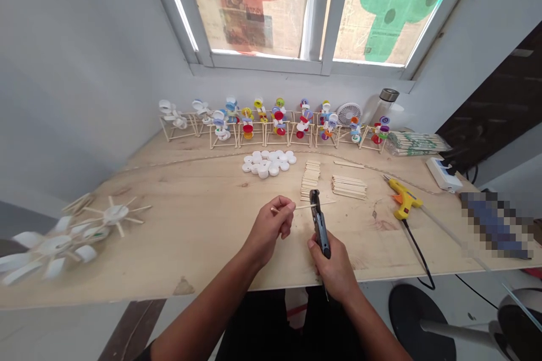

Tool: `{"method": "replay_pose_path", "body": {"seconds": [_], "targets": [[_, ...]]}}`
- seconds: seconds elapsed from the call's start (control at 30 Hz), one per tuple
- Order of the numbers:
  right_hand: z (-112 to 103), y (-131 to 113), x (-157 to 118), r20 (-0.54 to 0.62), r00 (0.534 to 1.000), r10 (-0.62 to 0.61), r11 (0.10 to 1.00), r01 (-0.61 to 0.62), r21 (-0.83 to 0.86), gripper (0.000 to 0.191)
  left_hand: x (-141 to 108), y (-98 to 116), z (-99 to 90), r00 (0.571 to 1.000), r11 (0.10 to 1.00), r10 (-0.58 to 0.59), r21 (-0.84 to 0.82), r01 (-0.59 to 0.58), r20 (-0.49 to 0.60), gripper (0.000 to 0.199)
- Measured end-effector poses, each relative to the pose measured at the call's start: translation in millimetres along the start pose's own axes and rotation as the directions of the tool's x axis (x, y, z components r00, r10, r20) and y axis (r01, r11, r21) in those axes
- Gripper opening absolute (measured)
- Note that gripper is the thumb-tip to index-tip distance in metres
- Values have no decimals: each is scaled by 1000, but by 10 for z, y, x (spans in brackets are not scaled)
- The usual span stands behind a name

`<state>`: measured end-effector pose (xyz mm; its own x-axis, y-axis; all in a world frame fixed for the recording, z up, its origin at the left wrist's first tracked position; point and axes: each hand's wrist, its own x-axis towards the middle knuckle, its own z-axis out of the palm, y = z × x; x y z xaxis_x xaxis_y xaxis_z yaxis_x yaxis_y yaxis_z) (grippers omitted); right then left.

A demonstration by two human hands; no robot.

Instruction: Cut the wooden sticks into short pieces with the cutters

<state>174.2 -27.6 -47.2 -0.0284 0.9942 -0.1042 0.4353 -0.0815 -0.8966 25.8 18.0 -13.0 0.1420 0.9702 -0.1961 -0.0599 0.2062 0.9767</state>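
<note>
My left hand pinches a thin wooden stick that points to the right, its short end poking out behind the fingers. The stick crosses the head of a dark grey hand cutter, and its far end shows beyond. Around the cutter's handles my right hand is closed, with the tool held upright above the table's front part. Whether the jaws touch the stick, I cannot tell. Just past the cutter lie a stack of sticks and a second pile of short sticks.
White bottle caps cluster mid-table. Small stick frames with coloured cap wheels line the back. A yellow glue gun and power strip are at right. White cap-and-stick wheels lie left. A cord crosses the table.
</note>
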Motion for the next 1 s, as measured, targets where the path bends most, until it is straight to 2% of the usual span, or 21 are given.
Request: {"method": "replay_pose_path", "body": {"seconds": [0.1, 0.17, 0.23, 0.3, 0.4, 0.47, 0.57, 0.77, 1.0], "targets": [[-3, -30, -9, -1, 1000, -10, 999, 10, -49, 18, -2, 9, 52, 987, 951, 160, 268, -152, -7, 27], [-1, -49, -14, -12, 999, -31, 994, 30, -100, 18, -3, 16, 59, 956, 829, 284, 483, -282, 71, 27], [5, -59, -15, -29, 998, -54, 988, 49, -145, 17, 4, 13, 56, 904, 633, 395, 664, -398, 165, 26], [10, -59, -12, -41, 997, -69, 984, 61, -170, 16, 20, -8, 52, 843, 402, 478, 792, -459, 246, 26], [15, -48, -6, -39, 997, -73, 983, 65, -172, 16, 55, -64, 48, 773, 94, 540, 888, -450, 334, 26], [16, -42, -3, -31, 997, -75, 985, 69, -160, 15, 78, -106, 45, 748, -32, 551, 905, -424, 369, 24], [27, -40, 8, -24, 997, -75, 985, 70, -158, 12, 123, -164, 34, 728, -108, 556, 904, -414, 400, 20], [79, -40, 52, -60, 998, -32, 967, 16, -255, 7, 240, -234, 5, 720, -131, 556, 900, -416, 414, 21], [38, -96, 69, 14, 1000, 4, 969, -1, -246, 7, 198, -182, -89, 709, -230, 527, 882, -411, 468, 22]]}}
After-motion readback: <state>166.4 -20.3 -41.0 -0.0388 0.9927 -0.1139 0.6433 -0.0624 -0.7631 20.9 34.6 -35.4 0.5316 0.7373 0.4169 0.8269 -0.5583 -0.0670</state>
